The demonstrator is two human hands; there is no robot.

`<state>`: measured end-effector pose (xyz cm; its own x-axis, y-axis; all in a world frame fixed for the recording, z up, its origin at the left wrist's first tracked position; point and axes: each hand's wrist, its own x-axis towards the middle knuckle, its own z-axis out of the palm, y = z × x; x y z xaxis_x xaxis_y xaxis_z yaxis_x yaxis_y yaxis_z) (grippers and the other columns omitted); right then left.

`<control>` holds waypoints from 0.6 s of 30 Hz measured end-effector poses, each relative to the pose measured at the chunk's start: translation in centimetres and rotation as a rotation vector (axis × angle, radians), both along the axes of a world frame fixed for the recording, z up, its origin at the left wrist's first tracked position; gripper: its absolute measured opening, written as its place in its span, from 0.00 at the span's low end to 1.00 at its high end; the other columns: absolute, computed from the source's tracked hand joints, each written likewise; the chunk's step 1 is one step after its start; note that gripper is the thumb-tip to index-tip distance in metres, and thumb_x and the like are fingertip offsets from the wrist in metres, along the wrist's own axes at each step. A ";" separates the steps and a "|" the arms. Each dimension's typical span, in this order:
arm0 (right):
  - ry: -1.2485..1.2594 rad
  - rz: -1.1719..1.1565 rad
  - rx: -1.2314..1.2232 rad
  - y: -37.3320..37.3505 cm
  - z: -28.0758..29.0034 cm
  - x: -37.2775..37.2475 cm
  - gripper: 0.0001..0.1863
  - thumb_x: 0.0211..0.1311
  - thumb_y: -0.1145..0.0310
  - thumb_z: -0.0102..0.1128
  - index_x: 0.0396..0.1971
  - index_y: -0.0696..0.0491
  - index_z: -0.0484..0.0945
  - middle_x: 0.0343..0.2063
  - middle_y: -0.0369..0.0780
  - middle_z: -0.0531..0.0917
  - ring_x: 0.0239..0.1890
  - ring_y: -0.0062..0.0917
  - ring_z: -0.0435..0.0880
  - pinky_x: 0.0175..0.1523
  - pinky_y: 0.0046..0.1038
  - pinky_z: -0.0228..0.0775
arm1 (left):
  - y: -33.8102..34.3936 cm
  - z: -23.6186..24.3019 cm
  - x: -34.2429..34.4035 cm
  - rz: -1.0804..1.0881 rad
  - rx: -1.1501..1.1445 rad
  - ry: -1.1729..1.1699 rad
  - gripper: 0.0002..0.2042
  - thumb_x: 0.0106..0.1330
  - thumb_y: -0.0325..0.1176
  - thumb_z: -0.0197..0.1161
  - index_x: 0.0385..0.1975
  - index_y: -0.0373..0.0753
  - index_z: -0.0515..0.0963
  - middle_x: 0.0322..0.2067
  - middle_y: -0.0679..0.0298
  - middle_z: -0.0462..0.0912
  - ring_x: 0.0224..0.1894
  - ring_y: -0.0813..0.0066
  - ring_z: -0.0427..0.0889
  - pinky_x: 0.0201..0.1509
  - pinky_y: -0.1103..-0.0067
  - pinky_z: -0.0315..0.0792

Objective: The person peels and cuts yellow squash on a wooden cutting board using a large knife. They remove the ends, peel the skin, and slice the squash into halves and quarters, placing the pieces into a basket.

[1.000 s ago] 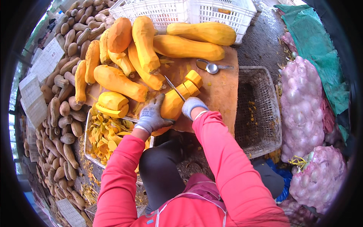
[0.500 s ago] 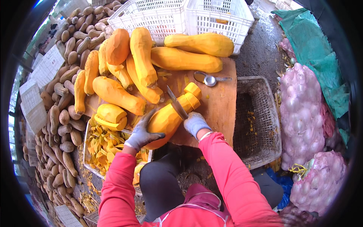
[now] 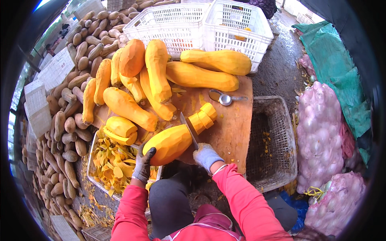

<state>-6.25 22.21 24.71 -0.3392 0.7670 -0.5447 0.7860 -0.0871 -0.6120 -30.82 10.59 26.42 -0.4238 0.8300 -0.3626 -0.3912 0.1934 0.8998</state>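
A large peeled orange squash [image 3: 169, 145] lies slantwise on the wooden board [image 3: 231, 134], its thick end toward me. My left hand [image 3: 142, 164], in a grey, stained glove, is closed around that thick end, thumb along its side. My right hand [image 3: 206, 156], gloved in pale grey, is closed on the handle of a knife [image 3: 189, 130]. The knife's blade stands across the squash where the thick body meets the neck. Beyond the blade, the neck pieces [image 3: 201, 119] are cut but still sit in line. A round metal tool [image 3: 225, 99] with a handle lies farther back.
Several peeled squashes [image 3: 157, 72] crowd the board's back and left. A bin of peelings [image 3: 93, 176] stands at lower left, a dark crate [image 3: 293, 140] at right. White crates [image 3: 237, 40] stand behind. Unpeeled squashes [image 3: 60, 128] pile up left; net bags of onions [image 3: 319, 132] lie right.
My left hand has slid from the squash's side down to its thick end. The knife has shifted from the neck toward the thick body. The whole view has tilted a little.
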 end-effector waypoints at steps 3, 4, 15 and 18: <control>0.012 0.204 -0.151 -1.2 0.2 0.4 0.20 0.61 0.64 0.55 0.47 0.61 0.82 0.49 0.58 0.83 0.55 0.55 0.80 0.59 0.47 0.75 | 1.1 3.7 0.2 -0.038 -0.107 0.464 0.39 0.54 0.42 0.79 0.64 0.33 0.69 0.54 0.52 0.81 0.57 0.61 0.80 0.63 0.70 0.73; 0.089 0.225 -0.179 -1.6 0.3 0.6 0.20 0.62 0.64 0.55 0.48 0.61 0.81 0.48 0.59 0.83 0.55 0.55 0.80 0.59 0.47 0.75 | 1.5 5.0 0.3 -0.092 -0.138 0.647 0.41 0.52 0.45 0.79 0.64 0.33 0.70 0.54 0.51 0.81 0.57 0.58 0.80 0.63 0.69 0.73; -0.048 0.010 -0.017 -2.1 1.3 2.6 0.21 0.62 0.63 0.51 0.49 0.60 0.82 0.50 0.59 0.82 0.55 0.57 0.79 0.60 0.48 0.73 | 11.4 11.4 7.2 -0.526 -0.283 1.600 0.49 0.40 0.61 0.77 0.65 0.43 0.71 0.56 0.53 0.80 0.58 0.49 0.77 0.63 0.60 0.70; -0.015 -0.020 -0.020 -1.7 2.1 3.5 0.21 0.62 0.63 0.51 0.49 0.58 0.82 0.49 0.58 0.82 0.55 0.56 0.78 0.60 0.48 0.73 | 12.6 9.9 5.8 -0.439 -0.081 1.524 0.50 0.41 0.54 0.80 0.68 0.42 0.67 0.59 0.52 0.78 0.61 0.49 0.76 0.65 0.60 0.70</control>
<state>-2.70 20.51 26.85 -0.3152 0.7625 -0.5650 0.7932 -0.1151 -0.5980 -24.98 23.14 36.37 -0.1587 0.9810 0.1120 0.9257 0.1084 0.3623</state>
